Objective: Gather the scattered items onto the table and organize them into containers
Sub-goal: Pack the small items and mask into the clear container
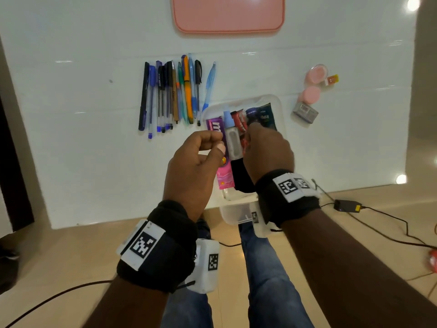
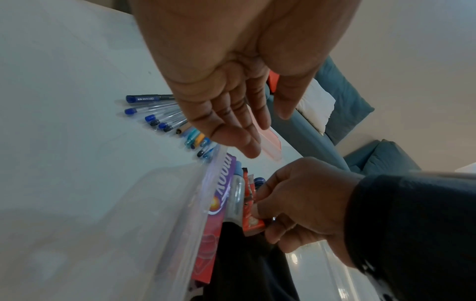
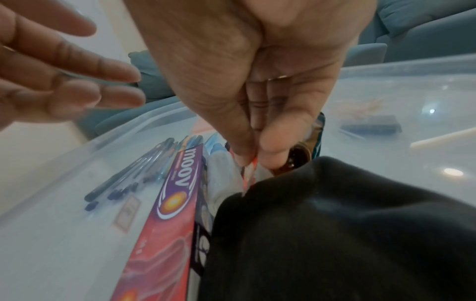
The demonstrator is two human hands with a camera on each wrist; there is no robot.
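Observation:
A clear plastic container (image 1: pixel 276 100) sits at the table's near edge. It holds a purple-pink Moov box (image 1: pixel 214 126), a clear bottle with a blue cap (image 1: pixel 233 140), a red-orange packet (image 1: pixel 238 119), dark tubes (image 1: pixel 266 117) and a black pouch (image 1: pixel 240 176). My right hand (image 1: pixel 248 136) reaches into the container, its thumb and forefinger pinching the red-orange packet (image 3: pixel 248 177) beside the bottle. My left hand (image 1: pixel 212 143) hovers just above the Moov box (image 2: pixel 224 183), its fingers relaxed and holding nothing. Several pens (image 1: pixel 175 95) lie side by side left of the container.
A pink tray (image 1: pixel 228 15) lies at the far edge. Two pink jars (image 1: pixel 316 73), a small orange item (image 1: pixel 332 79) and a small clear box (image 1: pixel 305 112) sit right of the container. Another clear container (image 1: pixel 238 213) shows below the table edge. Cables and a power adapter (image 1: pixel 347 205) cross the floor.

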